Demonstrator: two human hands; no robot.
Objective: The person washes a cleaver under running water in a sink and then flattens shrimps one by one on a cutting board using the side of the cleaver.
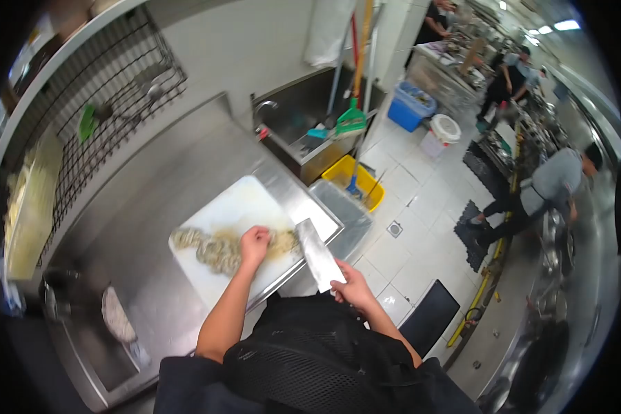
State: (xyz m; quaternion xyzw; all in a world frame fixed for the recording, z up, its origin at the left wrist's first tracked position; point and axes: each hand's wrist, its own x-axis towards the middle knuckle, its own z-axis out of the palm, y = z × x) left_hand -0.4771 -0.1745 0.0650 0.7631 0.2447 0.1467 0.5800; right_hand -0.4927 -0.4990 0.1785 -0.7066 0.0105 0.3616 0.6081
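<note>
My right hand [354,284] is wrapped round the handle of a cleaver [317,254]. Its broad metal blade reaches over the board's right edge, beside the food. My left hand [255,243] rests over the food with its fingers curled together; what they pinch, if anything, is hidden. A row of greyish, curled pieces that look like raw shrimp [219,255] lies left of that hand. Pale, finer bits [281,243] lie between the hand and the blade. Under all this is a white cutting board [250,195], set at an angle on the steel counter [162,207].
A wire rack [107,138] hangs above the counter's left. Behind the counter's far end are a sink [303,110] and a green broom [352,121]. A yellow bucket [366,186] stands on the floor. To the right, a co-worker [552,183] leans over the stoves.
</note>
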